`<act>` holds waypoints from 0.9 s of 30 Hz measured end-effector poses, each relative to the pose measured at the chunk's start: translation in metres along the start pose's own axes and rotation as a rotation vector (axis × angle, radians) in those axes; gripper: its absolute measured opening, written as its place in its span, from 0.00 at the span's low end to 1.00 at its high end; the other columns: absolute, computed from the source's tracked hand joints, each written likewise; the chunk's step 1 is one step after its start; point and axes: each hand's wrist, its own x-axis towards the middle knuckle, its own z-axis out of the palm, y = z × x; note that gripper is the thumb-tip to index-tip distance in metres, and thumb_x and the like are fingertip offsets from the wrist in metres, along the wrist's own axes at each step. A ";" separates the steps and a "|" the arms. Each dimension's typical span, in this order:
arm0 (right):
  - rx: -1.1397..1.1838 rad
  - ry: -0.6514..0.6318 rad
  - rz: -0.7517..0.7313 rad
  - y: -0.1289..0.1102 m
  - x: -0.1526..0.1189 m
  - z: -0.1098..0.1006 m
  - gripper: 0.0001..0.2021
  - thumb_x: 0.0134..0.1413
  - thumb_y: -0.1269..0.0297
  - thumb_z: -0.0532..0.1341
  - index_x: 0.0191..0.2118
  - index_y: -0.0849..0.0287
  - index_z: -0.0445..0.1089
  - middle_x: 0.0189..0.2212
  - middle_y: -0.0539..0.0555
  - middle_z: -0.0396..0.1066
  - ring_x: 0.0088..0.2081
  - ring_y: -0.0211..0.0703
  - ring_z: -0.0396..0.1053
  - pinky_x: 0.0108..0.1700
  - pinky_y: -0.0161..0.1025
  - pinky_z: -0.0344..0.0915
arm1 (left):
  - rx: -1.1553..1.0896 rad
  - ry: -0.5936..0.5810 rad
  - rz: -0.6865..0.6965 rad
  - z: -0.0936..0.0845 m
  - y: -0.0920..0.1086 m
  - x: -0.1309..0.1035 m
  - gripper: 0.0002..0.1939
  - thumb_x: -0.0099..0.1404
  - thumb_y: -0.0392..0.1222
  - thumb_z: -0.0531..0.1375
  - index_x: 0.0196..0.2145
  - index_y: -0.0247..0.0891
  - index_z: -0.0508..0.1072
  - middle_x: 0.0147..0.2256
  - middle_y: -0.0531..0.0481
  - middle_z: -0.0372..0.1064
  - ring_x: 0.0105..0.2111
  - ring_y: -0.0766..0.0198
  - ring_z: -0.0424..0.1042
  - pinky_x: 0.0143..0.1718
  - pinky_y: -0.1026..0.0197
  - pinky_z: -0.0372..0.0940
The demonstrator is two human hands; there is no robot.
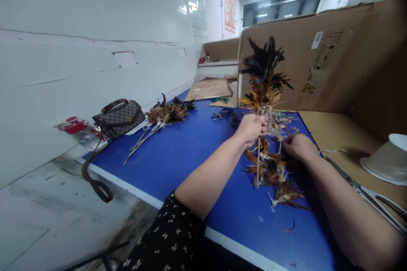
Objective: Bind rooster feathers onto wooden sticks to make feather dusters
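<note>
Upright in my left hand (252, 129) is a feather duster (265, 80), black feathers on top and orange-brown ones below. Its thin stick (258, 163) shows beneath the closed fingers. A pale, see-through ribbon (270, 118) hangs from the duster's neck, between my two hands. Just to the right, my right hand (299, 146) is closed with fingertips together near the ribbon's lower end; what it pinches is hidden. Below both hands, loose brown feathers (273, 167) lie in bunches on the blue tabletop (229, 211).
Other feather dusters (168, 112) lie at the left, near a handbag (119, 118) and a red-lidded bottle (82, 131). Scissors (359, 188) and a white spool (386, 159) are on cardboard at the right. A large cardboard box (318, 59) stands behind; flat cardboard (210, 88) lies farther back.
</note>
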 end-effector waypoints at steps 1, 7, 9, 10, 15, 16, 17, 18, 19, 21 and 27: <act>0.045 0.047 -0.003 -0.003 0.001 -0.007 0.14 0.50 0.52 0.69 0.23 0.56 0.75 0.24 0.65 0.75 0.31 0.57 0.75 0.35 0.47 0.63 | -0.006 0.000 0.007 0.000 0.000 0.000 0.13 0.77 0.32 0.58 0.31 0.32 0.68 0.23 0.56 0.62 0.18 0.75 0.57 0.22 0.70 0.52; 0.485 0.208 -0.162 -0.046 -0.019 -0.056 0.26 0.62 0.38 0.63 0.44 0.60 0.78 0.30 0.56 0.76 0.27 0.41 0.67 0.31 0.38 0.63 | 0.035 0.003 0.040 0.003 -0.005 0.002 0.15 0.78 0.33 0.56 0.30 0.33 0.68 0.21 0.57 0.60 0.18 0.75 0.57 0.22 0.70 0.54; 0.758 0.111 -0.240 -0.064 -0.031 -0.065 0.25 0.57 0.38 0.69 0.40 0.60 0.77 0.25 0.51 0.72 0.24 0.37 0.62 0.27 0.36 0.60 | 0.052 0.009 0.044 0.004 -0.008 0.003 0.15 0.78 0.33 0.56 0.29 0.34 0.67 0.21 0.57 0.60 0.18 0.75 0.57 0.22 0.70 0.54; 0.869 0.050 -0.262 -0.072 -0.037 -0.068 0.25 0.53 0.40 0.73 0.37 0.60 0.77 0.23 0.50 0.70 0.23 0.35 0.60 0.25 0.35 0.57 | 0.058 0.002 0.046 0.004 -0.009 0.004 0.16 0.77 0.33 0.57 0.28 0.34 0.66 0.21 0.57 0.60 0.18 0.75 0.57 0.22 0.70 0.53; 0.925 -0.021 -0.244 -0.089 -0.050 -0.065 0.25 0.45 0.44 0.79 0.35 0.63 0.81 0.22 0.50 0.70 0.21 0.32 0.58 0.22 0.33 0.53 | 0.092 -0.108 0.057 0.007 -0.018 0.004 0.19 0.74 0.40 0.64 0.26 0.36 0.65 0.20 0.57 0.60 0.17 0.75 0.56 0.22 0.70 0.52; 0.912 -0.005 -0.242 -0.089 -0.050 -0.063 0.25 0.45 0.44 0.79 0.35 0.63 0.81 0.23 0.51 0.72 0.22 0.33 0.59 0.23 0.33 0.54 | 0.104 -0.117 0.061 0.007 -0.020 0.004 0.19 0.74 0.41 0.64 0.26 0.36 0.65 0.19 0.57 0.59 0.17 0.74 0.56 0.22 0.70 0.52; 0.905 0.011 -0.242 -0.088 -0.049 -0.060 0.24 0.46 0.44 0.78 0.35 0.63 0.82 0.25 0.52 0.74 0.23 0.33 0.61 0.24 0.33 0.56 | 0.120 -0.120 0.067 0.007 -0.022 0.005 0.19 0.74 0.41 0.63 0.26 0.36 0.64 0.19 0.57 0.59 0.17 0.74 0.56 0.21 0.70 0.52; 0.898 0.027 -0.241 -0.087 -0.048 -0.058 0.23 0.47 0.45 0.78 0.35 0.63 0.82 0.26 0.53 0.76 0.24 0.34 0.62 0.25 0.34 0.58 | 0.138 -0.123 0.071 0.006 -0.025 0.005 0.19 0.75 0.41 0.62 0.26 0.37 0.64 0.19 0.57 0.60 0.17 0.74 0.57 0.21 0.70 0.52; 0.894 0.045 -0.238 -0.087 -0.047 -0.056 0.23 0.48 0.46 0.78 0.35 0.63 0.82 0.27 0.54 0.77 0.25 0.35 0.64 0.27 0.34 0.60 | 0.154 -0.128 0.074 0.006 -0.027 0.006 0.19 0.76 0.40 0.61 0.26 0.37 0.64 0.18 0.57 0.60 0.17 0.73 0.57 0.21 0.70 0.52; 0.887 0.083 -0.227 -0.086 -0.045 -0.054 0.21 0.49 0.47 0.77 0.36 0.63 0.82 0.29 0.55 0.79 0.27 0.37 0.67 0.30 0.35 0.64 | 0.173 -0.138 0.076 0.005 -0.028 0.007 0.19 0.77 0.38 0.58 0.26 0.37 0.63 0.18 0.57 0.60 0.16 0.73 0.57 0.21 0.70 0.52; 0.874 0.126 -0.212 -0.086 -0.045 -0.049 0.19 0.50 0.49 0.76 0.35 0.62 0.82 0.30 0.56 0.80 0.29 0.40 0.71 0.33 0.36 0.67 | 0.114 -0.209 0.031 0.006 -0.020 0.001 0.18 0.78 0.32 0.52 0.28 0.36 0.64 0.19 0.58 0.58 0.17 0.74 0.56 0.22 0.70 0.51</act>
